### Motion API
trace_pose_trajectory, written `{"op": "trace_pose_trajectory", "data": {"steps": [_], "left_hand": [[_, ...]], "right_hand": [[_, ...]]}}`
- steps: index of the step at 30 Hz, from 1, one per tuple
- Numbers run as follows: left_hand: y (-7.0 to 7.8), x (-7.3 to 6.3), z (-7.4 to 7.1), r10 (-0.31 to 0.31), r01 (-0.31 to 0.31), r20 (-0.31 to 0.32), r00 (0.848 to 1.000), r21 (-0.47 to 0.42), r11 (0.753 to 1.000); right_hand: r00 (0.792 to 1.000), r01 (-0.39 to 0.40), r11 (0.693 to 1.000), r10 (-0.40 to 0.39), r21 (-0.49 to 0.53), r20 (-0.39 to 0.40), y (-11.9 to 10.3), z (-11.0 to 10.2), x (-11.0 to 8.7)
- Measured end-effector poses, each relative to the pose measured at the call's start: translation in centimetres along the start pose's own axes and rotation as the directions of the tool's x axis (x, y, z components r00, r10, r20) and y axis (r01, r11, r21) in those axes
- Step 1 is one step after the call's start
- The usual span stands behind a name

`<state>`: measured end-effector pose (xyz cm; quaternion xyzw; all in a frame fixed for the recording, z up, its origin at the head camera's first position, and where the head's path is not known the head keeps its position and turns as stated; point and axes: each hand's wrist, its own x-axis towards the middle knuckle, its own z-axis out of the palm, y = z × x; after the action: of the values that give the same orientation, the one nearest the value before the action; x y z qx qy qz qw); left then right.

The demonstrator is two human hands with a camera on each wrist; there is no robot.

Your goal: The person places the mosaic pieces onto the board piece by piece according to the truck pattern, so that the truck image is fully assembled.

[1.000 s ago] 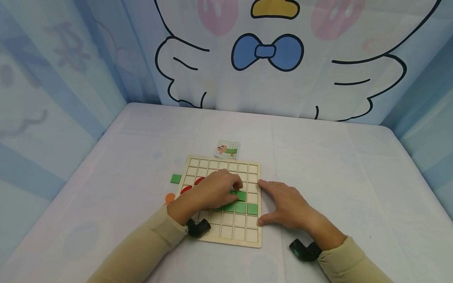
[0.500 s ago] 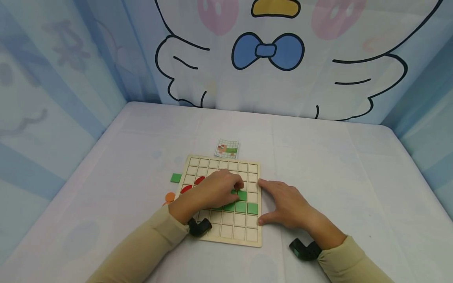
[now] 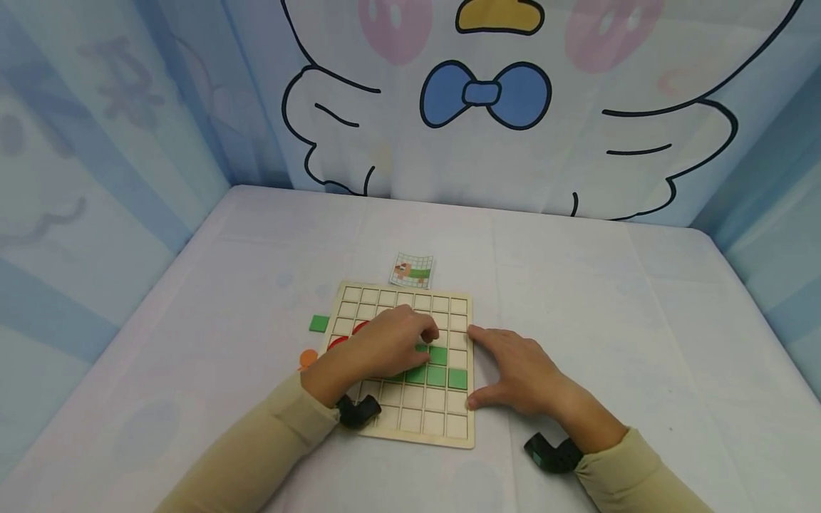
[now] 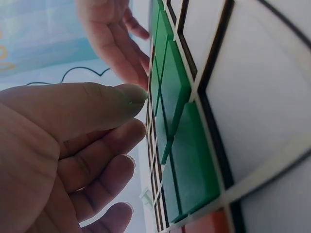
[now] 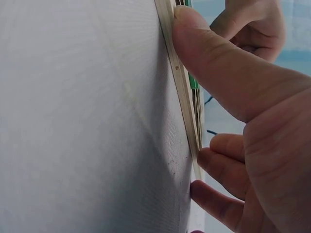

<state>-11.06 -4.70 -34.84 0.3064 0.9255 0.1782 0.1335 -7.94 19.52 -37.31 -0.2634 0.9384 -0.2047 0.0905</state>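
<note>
A wooden grid board (image 3: 413,424) lies on the table with green square tiles (image 3: 436,376) set in two of its rows. My left hand (image 3: 393,343) reaches over its middle, thumb and fingertips close against the green tiles, nothing visible between them. In the left wrist view the thumb is stretched out and the other fingers bend loosely beside the tiles (image 4: 194,155); a red tile (image 4: 209,224) shows below. My right hand (image 3: 522,374) touches the board's right edge with spread thumb and fingers. Red rounded pieces (image 3: 338,343) are partly hidden by the left forearm.
A small picture card (image 3: 412,271) with a gridded pattern lies beyond the board. Left of it are a loose green tile (image 3: 318,323) and an orange disc (image 3: 308,358). A printed curtain (image 3: 487,164) hangs behind the white-covered table (image 3: 609,306).
</note>
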Motion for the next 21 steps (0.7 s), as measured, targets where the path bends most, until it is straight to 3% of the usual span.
{"op": "trace_pose_trajectory", "data": {"steps": [21], "left_hand": [[-2.7,-2.8,-1.6,-0.093,0.086,-0.073,0.993,-0.094,0.992]], "right_hand": [[1.0,0.013,1.0,-0.014,-0.016,-0.013,-0.1,-0.1,0.0]]}}
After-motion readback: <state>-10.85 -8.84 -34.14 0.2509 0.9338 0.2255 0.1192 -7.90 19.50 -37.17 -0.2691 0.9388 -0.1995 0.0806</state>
